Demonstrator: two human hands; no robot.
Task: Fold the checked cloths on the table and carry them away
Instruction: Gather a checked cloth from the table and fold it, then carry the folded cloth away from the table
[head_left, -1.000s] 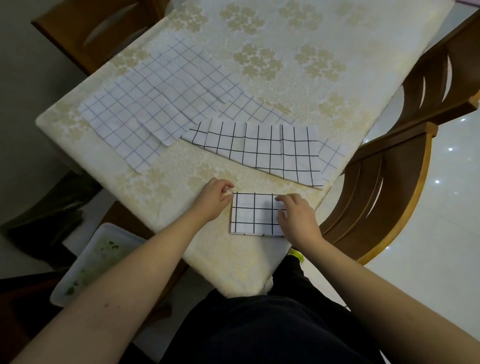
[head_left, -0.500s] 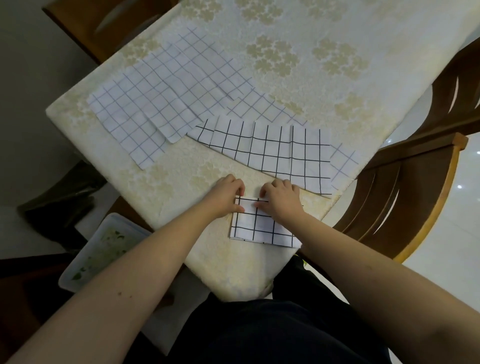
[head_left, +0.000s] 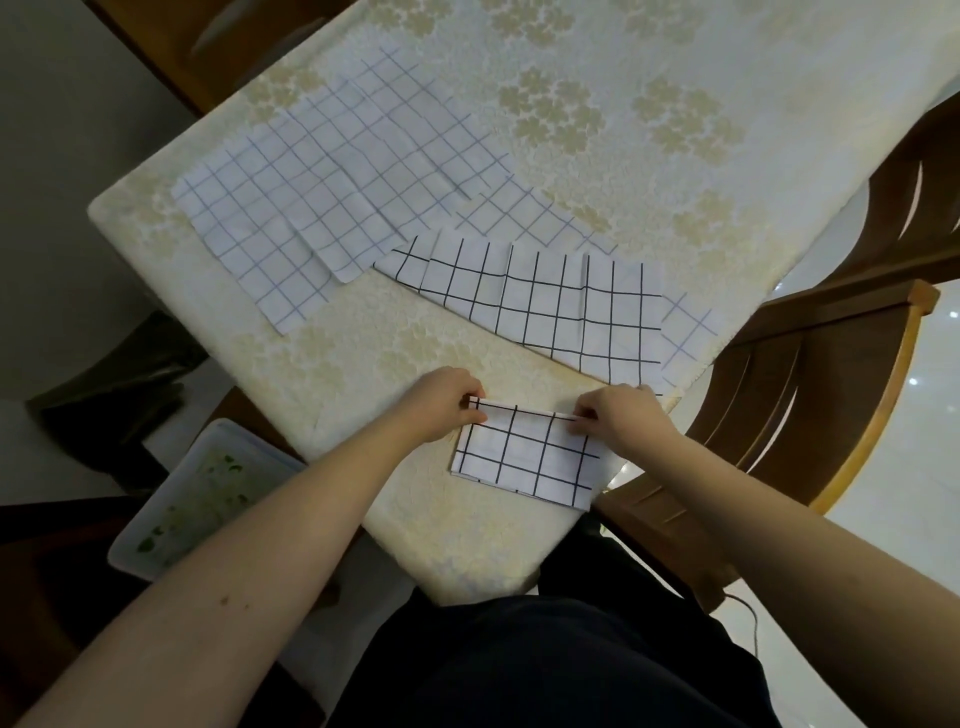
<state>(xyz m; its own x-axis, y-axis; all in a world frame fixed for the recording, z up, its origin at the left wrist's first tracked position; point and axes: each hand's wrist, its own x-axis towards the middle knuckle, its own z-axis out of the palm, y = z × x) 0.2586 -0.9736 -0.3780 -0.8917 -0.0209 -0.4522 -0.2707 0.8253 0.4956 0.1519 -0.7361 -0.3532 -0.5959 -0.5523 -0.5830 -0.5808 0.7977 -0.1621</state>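
Table (head_left: 649, 171) with cream floral cover, seen from above, corner pointing toward the person. Glossy pale floor on the right, wooden chair (head_left: 841, 395) at the right edge, another chair (head_left: 171, 36) at far left. White tub (head_left: 202, 493) with green bits on the floor, near left, below the table edge.

Folded cloth (head_left: 524, 457): white with black checks, small rectangle, lies flat at the near table edge, right by the corner. Its near right corner sits at or just over the edge.

Left hand (head_left: 441, 405): fingers curled, pinching the cloth's far left corner. Right hand (head_left: 623, 421): fingers curled, pinching the far right corner. Both grip the far edge, which looks slightly raised off the table; the rest of the cloth lies flat. Forearms bare, coming in from the near side.

Black-check row (head_left: 545, 306): several overlapping pieces laid in a strip, just beyond the hands, running left to right. Apart from the folded cloth, not touching it.

Blue-check cloths (head_left: 332, 208): fainter lines, overlapping, spread out flat at far left of the strip, reaching toward the table's left edge. More blue-check cloth pokes out under the strip: one piece (head_left: 685, 332) at the right end near the table edge, one (head_left: 519, 218) on the far side.

Dark clothing (head_left: 545, 670) fills the near bottom.
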